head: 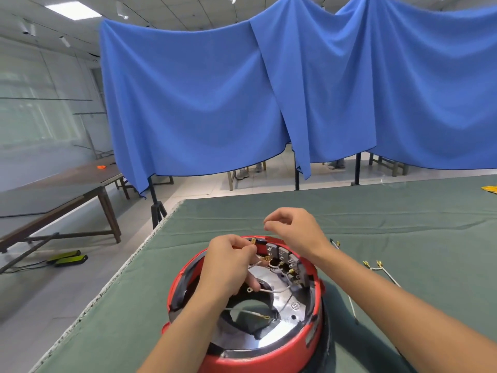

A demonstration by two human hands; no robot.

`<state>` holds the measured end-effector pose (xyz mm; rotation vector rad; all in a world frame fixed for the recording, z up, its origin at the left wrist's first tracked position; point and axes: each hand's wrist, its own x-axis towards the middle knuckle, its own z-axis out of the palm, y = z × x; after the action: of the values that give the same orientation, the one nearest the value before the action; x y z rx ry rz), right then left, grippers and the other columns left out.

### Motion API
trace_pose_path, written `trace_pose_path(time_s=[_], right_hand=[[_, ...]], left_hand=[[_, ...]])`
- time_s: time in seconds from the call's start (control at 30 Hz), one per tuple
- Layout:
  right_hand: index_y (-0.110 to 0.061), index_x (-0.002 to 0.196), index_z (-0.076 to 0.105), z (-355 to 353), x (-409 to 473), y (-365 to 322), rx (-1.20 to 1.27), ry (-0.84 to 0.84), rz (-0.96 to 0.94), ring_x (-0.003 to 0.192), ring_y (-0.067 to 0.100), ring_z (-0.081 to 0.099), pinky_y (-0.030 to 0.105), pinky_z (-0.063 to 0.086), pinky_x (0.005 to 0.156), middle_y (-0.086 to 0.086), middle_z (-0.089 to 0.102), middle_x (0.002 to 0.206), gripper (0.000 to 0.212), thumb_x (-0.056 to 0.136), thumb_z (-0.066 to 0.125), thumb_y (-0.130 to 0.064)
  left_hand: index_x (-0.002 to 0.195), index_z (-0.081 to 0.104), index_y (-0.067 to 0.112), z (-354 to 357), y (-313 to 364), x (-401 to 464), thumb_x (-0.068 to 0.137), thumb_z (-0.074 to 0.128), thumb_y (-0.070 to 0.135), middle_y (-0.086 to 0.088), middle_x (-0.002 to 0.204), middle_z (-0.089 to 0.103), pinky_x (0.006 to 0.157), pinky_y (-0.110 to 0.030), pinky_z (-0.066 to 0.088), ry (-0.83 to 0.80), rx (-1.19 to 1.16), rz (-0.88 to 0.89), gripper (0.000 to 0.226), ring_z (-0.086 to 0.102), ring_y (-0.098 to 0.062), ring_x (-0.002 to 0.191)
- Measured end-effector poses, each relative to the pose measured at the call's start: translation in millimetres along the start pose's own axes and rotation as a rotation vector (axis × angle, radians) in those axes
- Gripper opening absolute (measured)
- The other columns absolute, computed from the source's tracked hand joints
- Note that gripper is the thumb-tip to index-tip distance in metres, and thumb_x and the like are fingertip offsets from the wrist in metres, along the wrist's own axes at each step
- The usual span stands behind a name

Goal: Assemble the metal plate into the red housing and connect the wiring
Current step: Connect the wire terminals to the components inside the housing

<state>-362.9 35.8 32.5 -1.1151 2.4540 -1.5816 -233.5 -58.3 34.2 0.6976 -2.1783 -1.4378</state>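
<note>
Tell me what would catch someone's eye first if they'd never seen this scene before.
The big blue cloth hung across the back fills most of the view. Below it, at the near edge of the green-covered table, sits the round red housing with a shiny metal plate inside. Both hands work over it: the left hand pinches a white wire, and the right hand hovers above the far rim.
</note>
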Motion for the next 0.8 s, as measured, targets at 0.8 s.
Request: trace_pose_path(time_s=[0.8], right_hand=[[-0.016, 0.070, 0.070, -7, -47, 6, 0.119, 0.005, -0.040, 0.051, -0.002, 0.053, 0.014, 0.040, 0.052, -0.006, 0.067, 0.063, 0.016, 0.083, 0.071, -0.025]], left_hand=[[0.083, 0.060, 0.002, 11, 4, 4, 0.090, 0.057, 0.002, -0.015, 0.078, 0.072, 0.030, -0.016, 0.030, -0.053, -0.263, -0.132, 0.007, 0.060, -0.018, 0.039]])
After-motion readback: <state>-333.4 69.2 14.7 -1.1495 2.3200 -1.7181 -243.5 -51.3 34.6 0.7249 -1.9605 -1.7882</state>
